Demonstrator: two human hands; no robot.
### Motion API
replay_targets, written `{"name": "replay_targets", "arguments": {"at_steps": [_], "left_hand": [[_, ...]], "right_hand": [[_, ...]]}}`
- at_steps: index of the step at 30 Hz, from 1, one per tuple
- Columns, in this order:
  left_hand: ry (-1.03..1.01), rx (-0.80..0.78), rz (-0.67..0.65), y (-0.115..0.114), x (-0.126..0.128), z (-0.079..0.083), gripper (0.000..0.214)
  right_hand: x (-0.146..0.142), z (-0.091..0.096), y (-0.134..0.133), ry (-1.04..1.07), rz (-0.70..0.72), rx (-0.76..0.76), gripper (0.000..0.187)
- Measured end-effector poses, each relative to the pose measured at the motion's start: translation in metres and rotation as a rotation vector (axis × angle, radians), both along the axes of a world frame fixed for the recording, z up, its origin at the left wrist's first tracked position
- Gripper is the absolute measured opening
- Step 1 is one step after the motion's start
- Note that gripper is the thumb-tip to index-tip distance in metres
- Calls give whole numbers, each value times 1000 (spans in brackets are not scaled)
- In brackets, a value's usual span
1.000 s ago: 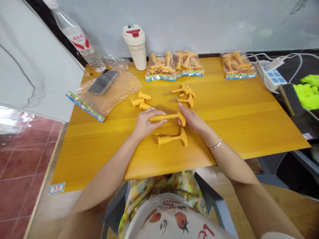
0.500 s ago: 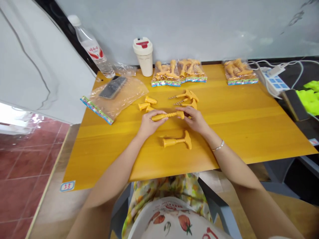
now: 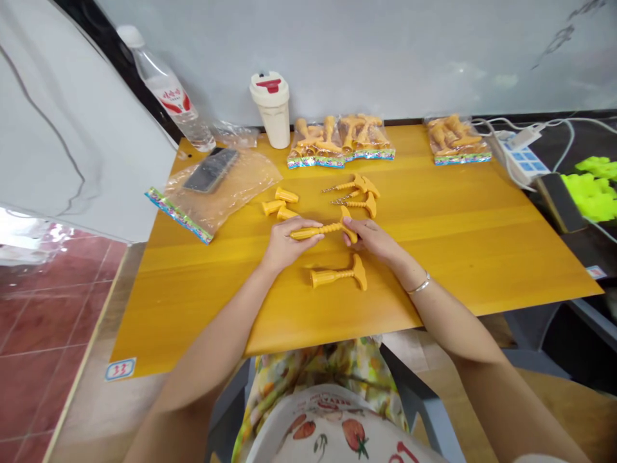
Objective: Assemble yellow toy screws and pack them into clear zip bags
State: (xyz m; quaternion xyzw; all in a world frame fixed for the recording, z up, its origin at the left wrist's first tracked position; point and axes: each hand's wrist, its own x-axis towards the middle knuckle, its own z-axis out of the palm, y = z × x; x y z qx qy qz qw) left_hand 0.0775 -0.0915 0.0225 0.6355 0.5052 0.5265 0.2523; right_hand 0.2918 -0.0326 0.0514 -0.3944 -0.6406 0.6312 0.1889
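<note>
Your left hand [image 3: 290, 245] grips the shaft [image 3: 308, 233] of the yellow plastic corkscrew [image 3: 330, 228], its long axis parallel to the table's [image 3: 457, 270] near edge; your right hand [image 3: 369, 238] closes on the handle [image 3: 346, 215].

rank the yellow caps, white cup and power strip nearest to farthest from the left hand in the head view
From the left hand:

1. Yellow caps, just beyond the hand on the table
2. White cup, at the table's back edge
3. Power strip, far right, by the table's back corner

The left hand [image 3: 290, 245] and right hand [image 3: 371, 240] curl inward, gripping, almost touching.
</note>
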Motion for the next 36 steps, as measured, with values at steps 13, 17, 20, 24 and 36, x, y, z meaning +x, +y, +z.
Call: {"name": "replay_targets", "arguments": {"at_steps": [13,17,20,24,36], "left_hand": [[-38,-93,93,1,-1,5,16],[26,-33,61,0,-1,2,16],[75,31,54,0,-2,-1,15],[87,89,22,2,-3,-3,14],[-77,-109,111,6,-3,1,19]], "right_hand": [[9,-18,16,-55,-63,846,39],[3,-11,9,-90,-106,710,57],[-2,-5,1,-79,-103,352,65],[-4,-5,-4,-9,-97,95,68],[10,-15,12,-101,-75,739,85]]}}
